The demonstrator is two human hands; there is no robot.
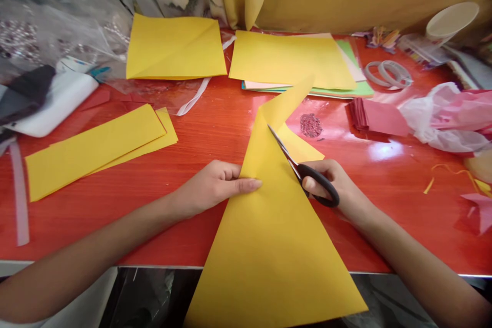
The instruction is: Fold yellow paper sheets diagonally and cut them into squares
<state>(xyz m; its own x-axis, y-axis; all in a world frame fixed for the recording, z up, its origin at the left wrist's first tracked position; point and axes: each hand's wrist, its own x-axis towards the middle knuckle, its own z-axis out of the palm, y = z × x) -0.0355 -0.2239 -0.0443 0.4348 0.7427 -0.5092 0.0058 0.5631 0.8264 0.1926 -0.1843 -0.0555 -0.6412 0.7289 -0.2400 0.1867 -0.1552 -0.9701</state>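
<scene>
Pinching yellow paper (269, 236): left hand (213, 184) | right hand (338, 184) gripping scissors (303, 171), blades parted

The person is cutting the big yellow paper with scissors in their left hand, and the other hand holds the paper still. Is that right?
Not quite. The head view shows the scissors in the right hand, not the left. The left hand is the one pinching the edge of the big yellow paper on the red table. The rest is right.
</scene>
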